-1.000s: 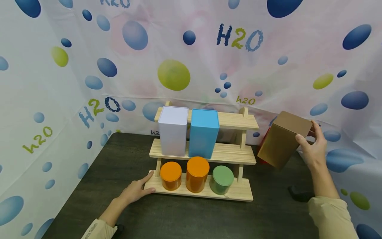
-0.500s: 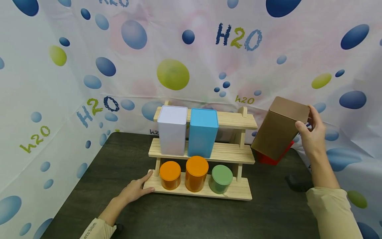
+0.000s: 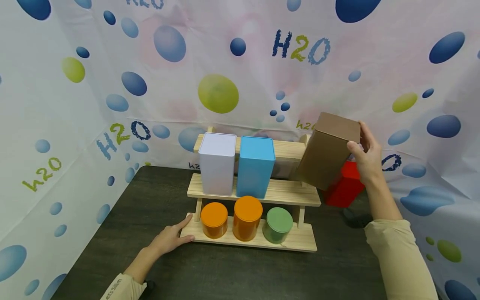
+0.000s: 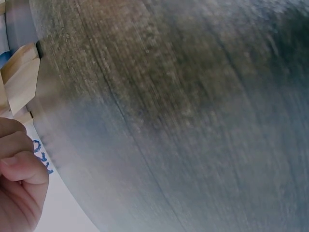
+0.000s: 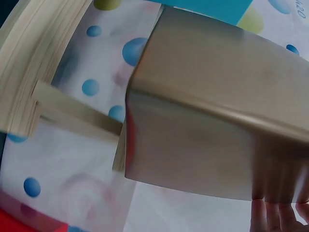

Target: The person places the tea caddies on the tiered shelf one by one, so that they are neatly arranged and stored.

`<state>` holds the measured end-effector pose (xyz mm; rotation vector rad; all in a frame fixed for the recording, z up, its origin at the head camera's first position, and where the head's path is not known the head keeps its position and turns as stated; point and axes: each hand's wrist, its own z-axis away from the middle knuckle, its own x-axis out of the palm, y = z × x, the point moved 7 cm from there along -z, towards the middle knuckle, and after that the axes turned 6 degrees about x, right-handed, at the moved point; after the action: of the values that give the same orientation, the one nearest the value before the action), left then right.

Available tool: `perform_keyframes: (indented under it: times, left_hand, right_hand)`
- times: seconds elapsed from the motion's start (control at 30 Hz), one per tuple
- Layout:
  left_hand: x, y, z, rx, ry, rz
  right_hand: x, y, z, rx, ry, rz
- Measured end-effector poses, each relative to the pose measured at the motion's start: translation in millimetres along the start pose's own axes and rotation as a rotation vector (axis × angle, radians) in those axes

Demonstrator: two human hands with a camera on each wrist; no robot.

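A three-tier wooden shelf (image 3: 298,243) stands on the dark table. My left hand (image 3: 166,239) holds the left end of its lowest tier, and in the left wrist view its fingers (image 4: 21,166) are curled beside the wood. My right hand (image 3: 367,160) grips a tall brown box (image 3: 328,148) near its upper right edge. The box is tilted and hangs over the right end of the upper tiers. In the right wrist view the box (image 5: 193,140) fills the middle, with fingertips at its lower right. A white box (image 3: 217,166) and a blue box (image 3: 256,166) stand upright on the middle tier.
Two orange canisters (image 3: 247,218) and a green canister (image 3: 278,225) sit on the lowest tier. Right of the shelf stands a red box (image 3: 345,185), partly behind my right hand and the brown box. A patterned curtain (image 3: 217,93) closes off the back and sides.
My right hand has raised the brown box and carried it left to the shelf's right end, uncovering more of the red box. My left hand stays on the shelf.
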<state>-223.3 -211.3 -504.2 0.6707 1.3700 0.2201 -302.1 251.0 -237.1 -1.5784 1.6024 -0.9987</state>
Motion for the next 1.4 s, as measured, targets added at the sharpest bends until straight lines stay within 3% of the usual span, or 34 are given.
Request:
perform_keyframes:
  times: [0.2, 0.53, 1.0, 1.17, 1.4]
  left_hand:
    - [1.1, 0.9, 0.7, 0.001, 0.003, 0.009]
    - [-1.7, -0.6, 1.6, -0.012, 0.015, -0.008]
    - [-1.8, 1.7, 1.4, -0.014, 0.027, -0.024]
    - [-1.2, 1.5, 1.5, -0.023, 0.026, -0.017]
    - [-0.1, -0.1, 1.8, -0.024, 0.025, -0.015]
  right_hand:
    - [13, 7, -7.0, 0.048, -0.024, 0.029]
    - [40, 16, -26.3, 0.055, -0.045, 0.094]
    - [58, 24, -39.6, 0.061, 0.032, 0.024]
    - [61, 25, -38.4, 0.107, 0.108, 0.133]
    - [68, 17, -35.4, 0.089, 0.119, 0.309]
